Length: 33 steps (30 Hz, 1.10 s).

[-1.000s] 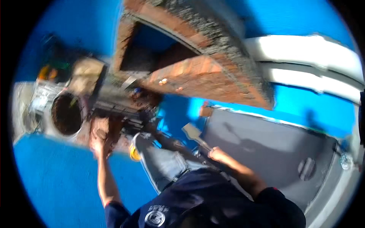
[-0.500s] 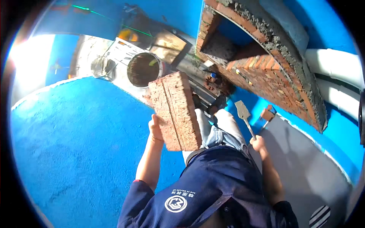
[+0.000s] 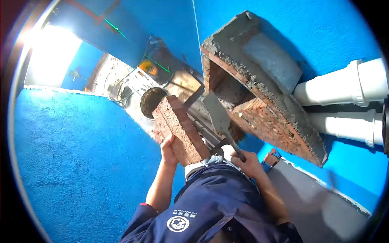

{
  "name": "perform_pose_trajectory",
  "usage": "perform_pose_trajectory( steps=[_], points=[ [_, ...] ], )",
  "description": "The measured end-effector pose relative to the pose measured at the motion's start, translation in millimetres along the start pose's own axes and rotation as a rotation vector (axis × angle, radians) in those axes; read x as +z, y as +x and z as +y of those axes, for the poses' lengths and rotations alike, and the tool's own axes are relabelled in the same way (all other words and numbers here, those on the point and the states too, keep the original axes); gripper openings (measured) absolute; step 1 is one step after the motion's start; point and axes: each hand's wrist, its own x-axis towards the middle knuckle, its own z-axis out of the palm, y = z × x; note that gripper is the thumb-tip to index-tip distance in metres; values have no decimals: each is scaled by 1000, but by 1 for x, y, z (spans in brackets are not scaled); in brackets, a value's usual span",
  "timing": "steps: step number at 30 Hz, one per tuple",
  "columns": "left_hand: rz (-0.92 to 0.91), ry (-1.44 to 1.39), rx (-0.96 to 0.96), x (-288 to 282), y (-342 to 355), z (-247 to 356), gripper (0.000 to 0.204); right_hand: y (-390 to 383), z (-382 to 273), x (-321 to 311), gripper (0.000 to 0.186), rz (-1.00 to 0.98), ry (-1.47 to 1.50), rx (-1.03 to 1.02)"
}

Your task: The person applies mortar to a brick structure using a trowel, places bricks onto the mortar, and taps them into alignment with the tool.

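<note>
A reddish brick point(image 3: 178, 129) rests tilted in my left hand point(image 3: 169, 150), whose thumb shows along its left side and whose other fingers are hidden behind it. My right hand point(image 3: 247, 164) is wrapped round the handle of a trowel point(image 3: 216, 113). The trowel's grey blade points up and away, to the right of the brick and apart from it. Beyond the blade stands a brick structure point(image 3: 267, 125) with grey mortar spread along its top and an opening in its near end.
A bucket point(image 3: 150, 101) of dark grey mix stands beyond the brick. A board point(image 3: 183, 86) lies beside it. White pipes point(image 3: 336, 87) run along the right. Blue walls point(image 3: 81, 162) close in on the left. A loose brick point(image 3: 270, 158) lies past my right hand.
My right hand has brought the trowel up and left, close to the brick. The brick has turned in my left hand, showing its narrow side. The whole view has shifted.
</note>
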Motion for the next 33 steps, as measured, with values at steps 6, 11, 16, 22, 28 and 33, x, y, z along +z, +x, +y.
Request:
perform_pose_trajectory(
  steps=[6,11,16,22,28,33],
  points=[
    [-163,343,10,103,-3,-12,67,25,-45,-8,66,-124,489,-389],
    [-182,416,-40,135,-1,-32,70,10,-34,-16,71,-51,551,-316],
    [-120,767,272,156,9,-53,66,-16,-47,-34,65,57,636,-377],
    [77,1398,405,172,-3,-96,122,-37,-70,-49,47,187,358,-268],
    [-349,418,-164,169,29,-83,64,-36,-62,-45,50,86,746,-341],
    [-277,448,-319,177,53,-32,62,-68,-76,-62,36,325,549,-257]
  ],
)
